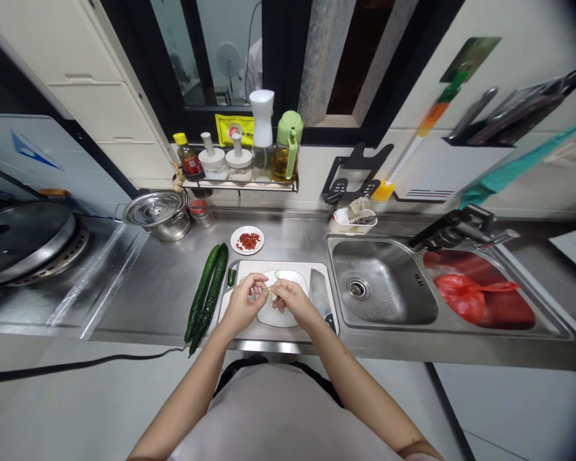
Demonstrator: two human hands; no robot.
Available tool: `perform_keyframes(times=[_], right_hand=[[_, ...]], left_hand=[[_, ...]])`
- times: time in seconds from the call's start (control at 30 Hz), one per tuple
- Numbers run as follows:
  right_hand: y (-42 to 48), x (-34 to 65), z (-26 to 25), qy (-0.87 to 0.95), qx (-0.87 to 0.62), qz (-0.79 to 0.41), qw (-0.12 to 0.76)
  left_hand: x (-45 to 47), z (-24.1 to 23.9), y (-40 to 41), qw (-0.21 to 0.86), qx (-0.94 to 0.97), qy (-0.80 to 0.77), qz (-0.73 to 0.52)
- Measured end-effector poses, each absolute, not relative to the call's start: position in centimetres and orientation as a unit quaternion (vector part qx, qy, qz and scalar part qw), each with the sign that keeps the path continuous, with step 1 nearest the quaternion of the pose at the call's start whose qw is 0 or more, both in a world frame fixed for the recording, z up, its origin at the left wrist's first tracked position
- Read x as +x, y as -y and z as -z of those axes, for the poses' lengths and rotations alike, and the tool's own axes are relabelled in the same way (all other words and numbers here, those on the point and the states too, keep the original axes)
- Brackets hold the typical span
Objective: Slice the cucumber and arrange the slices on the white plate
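Note:
My left hand [244, 303] and my right hand [290, 299] meet over a white plate [278, 318], their fingertips pinched together on a small pale piece [267, 290]. That piece is too small and too covered by fingers to name. The plate rests on a white cutting board [244, 330]. A pale green piece [278, 274] shows at the plate's far rim. On the board's left edge is a short cut end of cucumber [231, 277], and a wide-bladed knife [320, 294] lies along its right side. Two long cucumbers [206, 298] lie left of the board.
A small dish of chopped red pieces [248, 240] stands behind the board. A lidded steel pot [158, 214] and a covered wok [26, 240] are to the left. The sink [384, 282] is at right, with a red plastic bag [461, 298] in its second basin. Bottles line a shelf [240, 186].

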State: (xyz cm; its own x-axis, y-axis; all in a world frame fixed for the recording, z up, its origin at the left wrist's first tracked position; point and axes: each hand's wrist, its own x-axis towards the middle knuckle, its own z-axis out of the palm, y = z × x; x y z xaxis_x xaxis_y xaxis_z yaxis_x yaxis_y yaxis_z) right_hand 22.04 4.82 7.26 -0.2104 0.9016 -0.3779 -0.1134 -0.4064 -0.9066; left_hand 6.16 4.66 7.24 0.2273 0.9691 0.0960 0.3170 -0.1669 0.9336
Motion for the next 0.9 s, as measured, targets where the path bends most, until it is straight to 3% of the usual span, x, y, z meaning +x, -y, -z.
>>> perform_keyframes(times=[0.23,0.53,0.9], right_hand=[[-4.9,22.2,-7.4,0.398,-0.507,-0.665,0.377],[-4.9,22.7,-7.4,0.46,-0.519,-0.616,0.374],[-4.8,23.3,-7.0,0.499,-0.505,-0.596,0.375]], left_hand=[[6.9,-5.8,-4.2,0.457,0.584,-0.529,-0.412],[7.2,-6.1,-3.5,0.785,0.195,-0.467,-0.356],[7.2,-6.7,-4.6,0.788,0.203,-0.459,-0.358]])
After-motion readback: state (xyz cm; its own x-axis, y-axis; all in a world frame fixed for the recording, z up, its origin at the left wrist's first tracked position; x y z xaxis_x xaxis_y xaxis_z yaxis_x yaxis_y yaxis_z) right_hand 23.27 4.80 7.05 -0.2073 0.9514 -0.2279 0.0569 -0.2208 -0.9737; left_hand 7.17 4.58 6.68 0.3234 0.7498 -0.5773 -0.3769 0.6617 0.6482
